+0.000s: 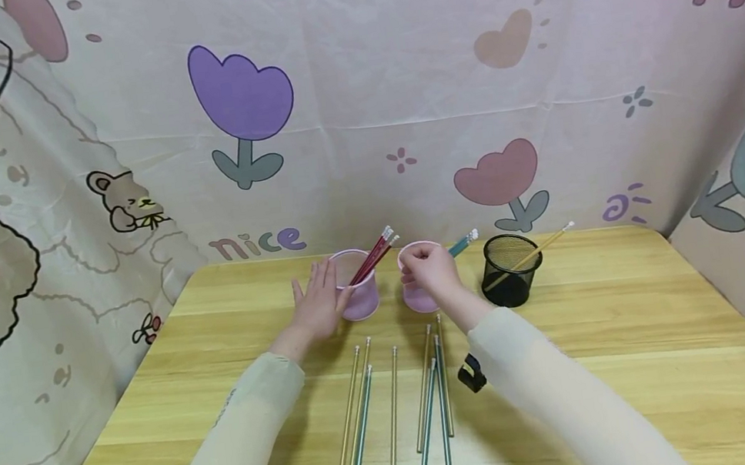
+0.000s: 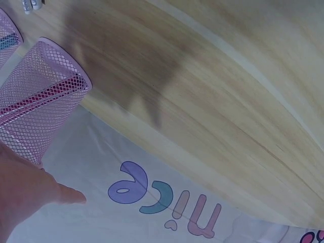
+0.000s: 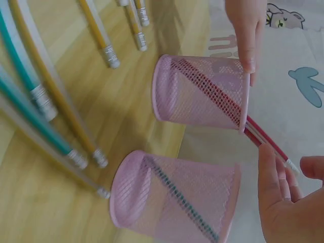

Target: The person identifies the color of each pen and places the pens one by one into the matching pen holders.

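Observation:
My left hand [image 1: 316, 301] has its fingers spread straight and touches the rim of the left pink mesh cup [image 1: 362, 302]. In that cup lean several red pencils [image 1: 375, 257] with white erasers. Over the middle pink mesh cup [image 3: 174, 197] is my right hand [image 1: 431, 268], its fingers loosely bent; the right wrist view shows nothing between thumb and fingers. Teal pencils [image 1: 463, 243] stand slanted in the middle cup. To the right, a black mesh cup [image 1: 508, 289] contains one yellow pencil [image 1: 542, 246].
Several gold-yellow pencils [image 1: 393, 420] and teal pencils [image 1: 361, 439] lie on the wooden table [image 1: 609, 343], eraser ends toward the cups. A small black object [image 1: 471, 374] lies by the right sleeve. Behind the cups hangs a printed cloth [image 1: 351, 57].

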A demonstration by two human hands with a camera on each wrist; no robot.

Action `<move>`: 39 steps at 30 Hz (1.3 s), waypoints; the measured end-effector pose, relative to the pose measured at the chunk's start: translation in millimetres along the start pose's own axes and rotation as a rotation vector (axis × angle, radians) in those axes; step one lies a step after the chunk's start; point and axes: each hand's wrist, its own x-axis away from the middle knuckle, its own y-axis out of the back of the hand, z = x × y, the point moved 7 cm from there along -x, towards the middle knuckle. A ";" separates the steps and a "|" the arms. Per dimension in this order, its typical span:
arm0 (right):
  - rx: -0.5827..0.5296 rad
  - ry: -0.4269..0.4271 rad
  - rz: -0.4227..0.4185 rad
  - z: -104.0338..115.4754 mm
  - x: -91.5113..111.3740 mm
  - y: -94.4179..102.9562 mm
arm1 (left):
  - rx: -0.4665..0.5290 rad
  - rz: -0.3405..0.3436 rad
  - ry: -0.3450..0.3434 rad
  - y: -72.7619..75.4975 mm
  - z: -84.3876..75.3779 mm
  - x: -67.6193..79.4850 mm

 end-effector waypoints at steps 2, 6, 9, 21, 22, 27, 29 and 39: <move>0.033 0.010 0.006 -4.3 2.8 5.0 | -0.003 -0.002 -0.002 0.6 -0.8 0.6; 0.127 0.012 0.024 -13.4 9.6 14.3 | -0.003 0.001 0.003 1.8 -2.0 2.2; 0.190 0.018 0.038 -20.2 13.9 21.2 | -0.002 -0.005 0.004 2.2 -1.9 2.5; 0.446 0.012 0.108 -49.0 22.7 36.8 | 0.001 -0.006 0.004 2.4 -1.3 3.3; 0.496 0.025 0.118 -51.4 22.9 37.0 | 0.002 -0.006 0.003 2.4 -1.5 3.3; 0.730 0.058 0.152 -63.7 22.7 36.3 | -0.002 0.007 0.009 1.7 -1.1 2.7; 0.795 0.048 0.159 -68.0 22.6 35.2 | 0.000 0.003 0.007 1.9 -0.9 2.7; 0.942 -0.010 0.175 -82.2 23.9 25.0 | 0.008 -0.006 0.004 1.9 -1.0 2.5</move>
